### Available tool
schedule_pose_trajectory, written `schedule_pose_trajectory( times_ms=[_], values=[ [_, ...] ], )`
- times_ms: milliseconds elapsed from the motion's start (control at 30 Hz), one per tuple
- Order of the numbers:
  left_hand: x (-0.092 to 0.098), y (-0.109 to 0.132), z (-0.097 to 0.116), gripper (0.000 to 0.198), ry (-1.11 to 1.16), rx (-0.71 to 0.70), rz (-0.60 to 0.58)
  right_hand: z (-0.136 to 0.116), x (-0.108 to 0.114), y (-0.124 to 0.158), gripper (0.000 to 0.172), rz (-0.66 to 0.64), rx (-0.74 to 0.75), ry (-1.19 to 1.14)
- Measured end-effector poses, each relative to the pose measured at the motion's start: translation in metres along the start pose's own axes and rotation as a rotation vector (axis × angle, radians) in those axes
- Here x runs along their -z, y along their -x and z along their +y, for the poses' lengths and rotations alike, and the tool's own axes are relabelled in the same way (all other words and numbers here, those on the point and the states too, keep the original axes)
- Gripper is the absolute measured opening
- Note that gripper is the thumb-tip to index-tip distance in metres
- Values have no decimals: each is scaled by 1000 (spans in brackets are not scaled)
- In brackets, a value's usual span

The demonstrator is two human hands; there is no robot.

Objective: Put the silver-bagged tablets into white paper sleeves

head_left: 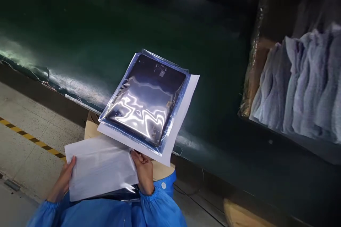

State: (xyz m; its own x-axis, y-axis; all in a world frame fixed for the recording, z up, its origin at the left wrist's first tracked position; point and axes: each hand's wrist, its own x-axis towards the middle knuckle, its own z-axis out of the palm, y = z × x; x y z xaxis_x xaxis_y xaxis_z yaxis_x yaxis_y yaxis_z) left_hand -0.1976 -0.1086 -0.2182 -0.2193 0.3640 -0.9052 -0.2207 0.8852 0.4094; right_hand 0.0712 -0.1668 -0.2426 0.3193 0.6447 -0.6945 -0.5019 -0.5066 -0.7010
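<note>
Between my two hands is a white paper sheet (101, 166), held over my lap, with something dark and glossy partly showing under its lower edge. My left hand (64, 180) grips the left side, thumb on top. At the right side, my right hand (144, 170) has its fingers closed on the sheet's edge. Just beyond lies a dark flat panel (151, 95) in a clear, shiny plastic sleeve, with small parts along its edges. Under it is another white sheet (183, 113), lying on the green tabletop near the front edge.
The green tabletop (80, 35) has a worn, peeling front edge. At the right stands a box (252, 78) with several pale, soft wrapped pieces (298, 85). Yellow-black tape (34, 140) marks the floor. A wooden piece (242, 214) shows at the bottom right.
</note>
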Motion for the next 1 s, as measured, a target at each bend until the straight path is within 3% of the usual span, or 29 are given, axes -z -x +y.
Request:
schedule_pose_trajectory(
  times_ms=[200,367,467,533,667,767,1000],
  values=[
    [16,8,-24,36,-61,81,20,-5,19,32,54,63,-72,26],
    [24,22,-39,44,-66,173,-4,5,35,47,47,72,-111,48],
    [22,26,-34,47,-38,198,-18,2,36,46,46,24,-133,45],
    [19,25,-21,47,-35,177,-8,-7,33,42,48,-71,-151,17],
    [17,19,13,42,-19,173,-20,-31,20,33,54,-395,-148,-124],
    [20,16,27,41,15,138,-33,-36,5,26,59,-504,-138,-139],
    [20,17,4,46,92,-12,6,-11,-12,22,50,-276,-144,-205]
  ],
)
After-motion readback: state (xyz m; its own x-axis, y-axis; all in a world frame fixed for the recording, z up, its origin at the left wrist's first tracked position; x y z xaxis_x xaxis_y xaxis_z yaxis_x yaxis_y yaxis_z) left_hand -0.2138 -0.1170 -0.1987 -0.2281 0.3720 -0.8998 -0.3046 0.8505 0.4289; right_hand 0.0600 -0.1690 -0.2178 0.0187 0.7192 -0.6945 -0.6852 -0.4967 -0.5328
